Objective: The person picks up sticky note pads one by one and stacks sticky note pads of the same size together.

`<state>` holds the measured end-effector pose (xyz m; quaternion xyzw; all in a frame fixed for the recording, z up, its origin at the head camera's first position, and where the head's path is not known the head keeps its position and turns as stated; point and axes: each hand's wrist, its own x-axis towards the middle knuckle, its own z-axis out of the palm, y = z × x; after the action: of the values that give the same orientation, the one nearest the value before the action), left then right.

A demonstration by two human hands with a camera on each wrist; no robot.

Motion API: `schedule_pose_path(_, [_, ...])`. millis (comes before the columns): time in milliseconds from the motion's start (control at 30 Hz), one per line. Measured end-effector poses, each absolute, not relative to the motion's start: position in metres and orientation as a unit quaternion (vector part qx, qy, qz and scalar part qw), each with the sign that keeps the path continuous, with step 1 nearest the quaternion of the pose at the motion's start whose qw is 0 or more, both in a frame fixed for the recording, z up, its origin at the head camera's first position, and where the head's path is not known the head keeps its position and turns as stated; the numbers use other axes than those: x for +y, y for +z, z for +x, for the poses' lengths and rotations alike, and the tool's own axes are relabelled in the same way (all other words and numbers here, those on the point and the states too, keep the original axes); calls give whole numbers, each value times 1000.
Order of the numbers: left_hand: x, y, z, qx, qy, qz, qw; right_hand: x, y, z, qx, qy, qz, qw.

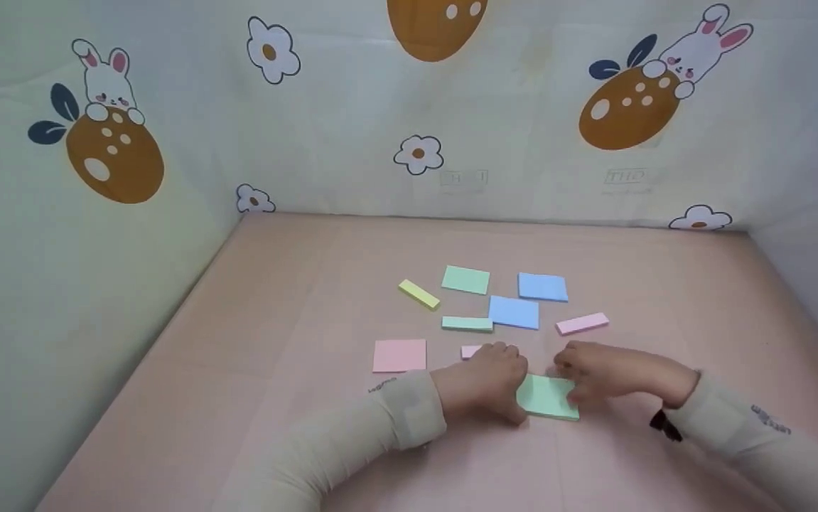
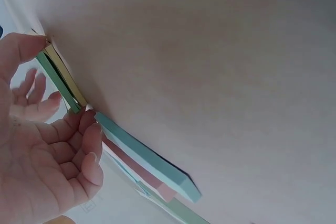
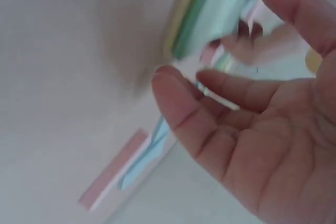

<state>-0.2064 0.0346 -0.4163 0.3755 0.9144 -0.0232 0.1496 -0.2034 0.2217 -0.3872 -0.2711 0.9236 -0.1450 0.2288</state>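
Note:
My left hand (image 1: 487, 380) grips a green sticky note pad (image 1: 548, 397) at its left side, the thumb at the near edge. In the left wrist view, a yellow pad (image 2: 65, 74) lies stacked against the green one, between thumb and fingers. My right hand (image 1: 604, 373) hovers by the pad's right end with loosely bent fingers. In the right wrist view, those fingers (image 3: 181, 100) look apart from the blurred stack. A pale pink strip (image 1: 470, 352) is partly hidden behind my left hand, and a pink pad (image 1: 400, 355) lies left of it.
Farther back on the pink tabletop (image 1: 295, 306) lie a green pad (image 1: 465, 280), two blue pads (image 1: 542, 287) (image 1: 514, 313), a yellow strip (image 1: 419, 294), a green strip (image 1: 467, 324) and a pink strip (image 1: 583, 324). A patterned cloth (image 1: 337, 107) hangs behind.

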Motion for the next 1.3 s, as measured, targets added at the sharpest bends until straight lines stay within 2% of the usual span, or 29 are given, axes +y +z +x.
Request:
schedule_pose_path(200, [35, -416, -206, 915, -27, 374, 150, 240, -382, -253, 937, -142, -282, 152])
schedule_pose_path(433, [34, -414, -205, 912, -23, 380, 151, 240, -388, -297, 949, -127, -268, 109])
schedule_pose_path(533, [34, -414, -205, 914, -25, 376, 151, 236, -393, -311, 954, -122, -248, 113])
schedule_pose_path(767, [36, -413, -204, 914, -31, 374, 154, 231, -402, -329, 962, -111, -189, 162])
schedule_pose_path(967, [36, -413, -204, 914, -31, 373, 157, 232, -411, -336, 965, -70, -215, 136])
schedule_pose_path(1300, [36, -413, -204, 912, -42, 380, 151, 232, -416, -340, 966, -70, -199, 146])
